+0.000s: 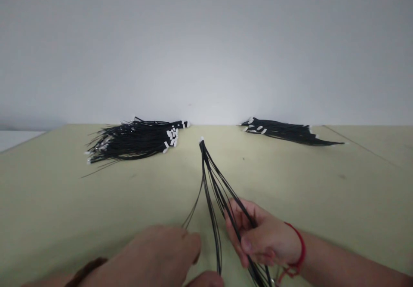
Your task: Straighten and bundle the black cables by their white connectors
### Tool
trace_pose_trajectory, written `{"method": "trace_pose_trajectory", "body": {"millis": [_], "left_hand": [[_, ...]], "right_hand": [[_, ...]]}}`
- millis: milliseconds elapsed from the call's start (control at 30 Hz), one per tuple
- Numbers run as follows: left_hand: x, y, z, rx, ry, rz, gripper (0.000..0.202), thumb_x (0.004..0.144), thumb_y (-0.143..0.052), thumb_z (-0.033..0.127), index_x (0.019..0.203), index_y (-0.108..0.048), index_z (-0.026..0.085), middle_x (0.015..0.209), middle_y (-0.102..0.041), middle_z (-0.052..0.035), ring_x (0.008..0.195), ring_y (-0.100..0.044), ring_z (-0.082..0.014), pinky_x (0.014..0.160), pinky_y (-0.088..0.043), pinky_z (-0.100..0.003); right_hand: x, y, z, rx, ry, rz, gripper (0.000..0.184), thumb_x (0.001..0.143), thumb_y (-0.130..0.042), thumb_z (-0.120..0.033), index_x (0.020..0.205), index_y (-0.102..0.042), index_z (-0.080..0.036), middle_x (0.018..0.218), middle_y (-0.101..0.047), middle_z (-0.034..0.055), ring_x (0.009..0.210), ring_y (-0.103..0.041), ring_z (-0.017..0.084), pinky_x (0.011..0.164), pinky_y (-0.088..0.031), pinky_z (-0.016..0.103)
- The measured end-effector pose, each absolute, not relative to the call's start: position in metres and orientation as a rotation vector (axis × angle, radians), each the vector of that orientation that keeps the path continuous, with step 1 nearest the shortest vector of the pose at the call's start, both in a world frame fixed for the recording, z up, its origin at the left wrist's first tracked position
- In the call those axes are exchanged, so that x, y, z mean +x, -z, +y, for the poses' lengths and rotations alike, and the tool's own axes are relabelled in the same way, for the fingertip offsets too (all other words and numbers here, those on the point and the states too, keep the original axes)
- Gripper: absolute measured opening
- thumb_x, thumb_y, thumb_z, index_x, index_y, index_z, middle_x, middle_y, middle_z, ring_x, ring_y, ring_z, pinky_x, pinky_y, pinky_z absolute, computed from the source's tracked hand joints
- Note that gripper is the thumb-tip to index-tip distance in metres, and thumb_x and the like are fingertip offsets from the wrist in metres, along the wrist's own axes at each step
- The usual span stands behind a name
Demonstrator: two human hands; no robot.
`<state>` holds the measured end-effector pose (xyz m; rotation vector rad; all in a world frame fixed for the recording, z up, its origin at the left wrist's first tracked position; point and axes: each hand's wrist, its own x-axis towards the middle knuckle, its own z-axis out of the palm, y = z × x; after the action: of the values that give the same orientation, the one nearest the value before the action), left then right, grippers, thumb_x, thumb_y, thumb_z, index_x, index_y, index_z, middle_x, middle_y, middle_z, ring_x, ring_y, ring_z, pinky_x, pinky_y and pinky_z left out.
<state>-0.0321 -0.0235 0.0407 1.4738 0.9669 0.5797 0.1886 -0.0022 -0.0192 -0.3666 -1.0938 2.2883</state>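
A bundle of thin black wires fans out toward me from a small white connector that points at the wall. My right hand, with a red cord round its wrist, is closed on most of the strands, thumb on top and fingers beneath. At the lower left, my left hand is slightly blurred and closed; a couple of fine strands run into its fingers. Some middle strands hang between the hands, their lower ends near my left thumb at the bottom edge.
At the back left lies a large pile of black wires with white connectors. A smaller pile of similar wires lies back right. Both are on the pale yellow-green table, close to a plain wall.
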Motion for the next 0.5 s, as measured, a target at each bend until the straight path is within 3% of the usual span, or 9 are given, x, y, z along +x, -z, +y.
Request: {"method": "trace_pose_trajectory", "body": {"millis": [100, 167, 233, 500], "left_hand": [[-0.035, -0.056, -0.019, 1.829, -0.627, 1.250, 0.016, 0.067, -0.070, 0.033, 0.071, -0.062, 0.021, 0.063, -0.056, 0.0027, 0.057, -0.042, -0.0059, 0.053, -0.027, -0.016], [-0.027, -0.058, -0.006, 1.820, -0.801, 1.375, 0.023, 0.073, -0.062, 0.036, 0.089, -0.057, 0.021, 0.081, -0.059, 0.0001, 0.074, -0.050, -0.0080, 0.064, -0.035, -0.015], [-0.018, -0.053, 0.008, 1.651, -0.833, 1.314, 0.028, 0.075, -0.057, 0.038, 0.095, -0.052, 0.019, 0.089, -0.058, -0.0019, 0.079, -0.052, -0.0093, 0.070, -0.041, -0.017], [-0.011, -0.052, 0.015, 1.099, -0.651, 0.858, 0.015, 0.077, -0.051, 0.028, 0.078, -0.052, 0.014, 0.070, -0.052, 0.0015, 0.065, -0.056, -0.0085, 0.067, -0.046, -0.022]], "right_hand": [[0.188, 0.020, -0.003, -0.356, -2.295, -1.121, 0.031, 0.067, -0.070, -0.016, 0.088, -0.047, -0.014, 0.066, -0.067, 0.0030, 0.026, -0.032, -0.001, 0.025, -0.024, 0.008], [0.188, 0.021, -0.003, -0.356, -2.310, -1.152, 0.032, 0.065, -0.071, -0.015, 0.087, -0.047, -0.013, 0.066, -0.066, 0.0032, 0.026, -0.035, 0.000, 0.025, -0.025, 0.009], [0.189, 0.021, -0.004, -0.369, -2.322, -1.183, 0.034, 0.064, -0.072, -0.015, 0.087, -0.047, -0.013, 0.066, -0.066, 0.0030, 0.027, -0.037, 0.001, 0.024, -0.025, 0.009], [0.188, 0.020, -0.006, -0.486, -2.287, -1.225, 0.039, 0.062, -0.075, -0.021, 0.087, -0.045, -0.013, 0.064, -0.065, 0.0016, 0.028, -0.040, 0.001, 0.025, -0.027, 0.008]]}}
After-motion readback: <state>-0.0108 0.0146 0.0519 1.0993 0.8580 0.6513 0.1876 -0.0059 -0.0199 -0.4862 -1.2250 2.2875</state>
